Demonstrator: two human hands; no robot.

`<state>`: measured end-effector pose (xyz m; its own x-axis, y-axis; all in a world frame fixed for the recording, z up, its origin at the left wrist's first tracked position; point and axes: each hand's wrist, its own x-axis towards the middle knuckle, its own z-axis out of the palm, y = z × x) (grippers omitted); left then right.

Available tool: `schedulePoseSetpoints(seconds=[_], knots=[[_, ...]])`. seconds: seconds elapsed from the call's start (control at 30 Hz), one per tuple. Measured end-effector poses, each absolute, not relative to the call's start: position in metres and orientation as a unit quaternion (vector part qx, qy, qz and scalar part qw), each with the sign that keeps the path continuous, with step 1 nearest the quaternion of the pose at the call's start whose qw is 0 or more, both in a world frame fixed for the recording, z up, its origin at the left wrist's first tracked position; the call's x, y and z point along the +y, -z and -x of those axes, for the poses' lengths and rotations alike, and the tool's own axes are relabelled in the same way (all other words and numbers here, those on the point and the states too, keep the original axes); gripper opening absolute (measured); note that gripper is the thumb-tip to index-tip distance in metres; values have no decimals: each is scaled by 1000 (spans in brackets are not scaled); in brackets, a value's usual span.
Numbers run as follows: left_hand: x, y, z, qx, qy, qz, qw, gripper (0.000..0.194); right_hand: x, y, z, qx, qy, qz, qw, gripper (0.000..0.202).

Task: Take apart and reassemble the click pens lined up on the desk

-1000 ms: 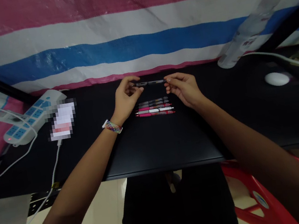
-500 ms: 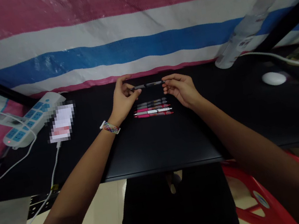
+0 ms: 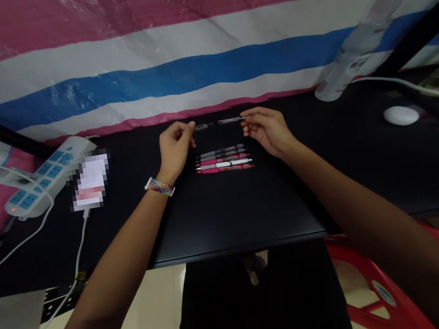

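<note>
Between my two hands a dark pen with grey parts [image 3: 231,120] lies level, just above or on the far part of the black desk; I cannot tell which. My left hand [image 3: 174,147] has thumb and forefinger pinched at its left end. At its right end, the fingertips of my right hand [image 3: 267,129] are closed. A darker stretch lies along the middle of the pen; whether it is one piece there is unclear. Just nearer to me lies a row of several pens: dark ones at the back, then pink ones and a white pen [image 3: 225,164].
On the left are a power strip [image 3: 25,200], a blurred-out phone [image 3: 90,183] and white cables. A clear bottle [image 3: 347,61] and a white mouse [image 3: 401,115] stand on the right of the black desk [image 3: 228,219]. A red stool [image 3: 361,281] is below.
My left hand has shifted slightly left and its fingers have drawn together at the pen's end. The right hand has edged a little right. The row of pens stays put.
</note>
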<state>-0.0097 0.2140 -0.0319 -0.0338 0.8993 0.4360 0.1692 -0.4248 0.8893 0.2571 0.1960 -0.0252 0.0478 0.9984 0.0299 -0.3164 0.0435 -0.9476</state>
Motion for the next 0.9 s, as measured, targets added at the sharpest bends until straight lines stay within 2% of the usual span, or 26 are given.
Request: schedulePoseSetpoints(seconds=[0.07, 0.1, 0.23, 0.67, 0.9], knots=[[218, 33, 11, 429, -589, -596, 337, 22, 198, 25, -259, -395, -555, 414, 604, 8], [219, 34, 11, 429, -592, -589, 343, 17, 199, 25, -259, -387, -556, 415, 608, 9], [223, 36, 15, 429, -589, -593, 344, 13, 202, 25, -262, -370, -550, 423, 618, 12], [223, 35, 18, 425, -594, -587, 348, 11, 205, 28, -266, -367, -524, 442, 629, 11], [224, 35, 18, 438, -596, -580, 343, 33, 206, 28, -266, -375, -514, 443, 632, 8]])
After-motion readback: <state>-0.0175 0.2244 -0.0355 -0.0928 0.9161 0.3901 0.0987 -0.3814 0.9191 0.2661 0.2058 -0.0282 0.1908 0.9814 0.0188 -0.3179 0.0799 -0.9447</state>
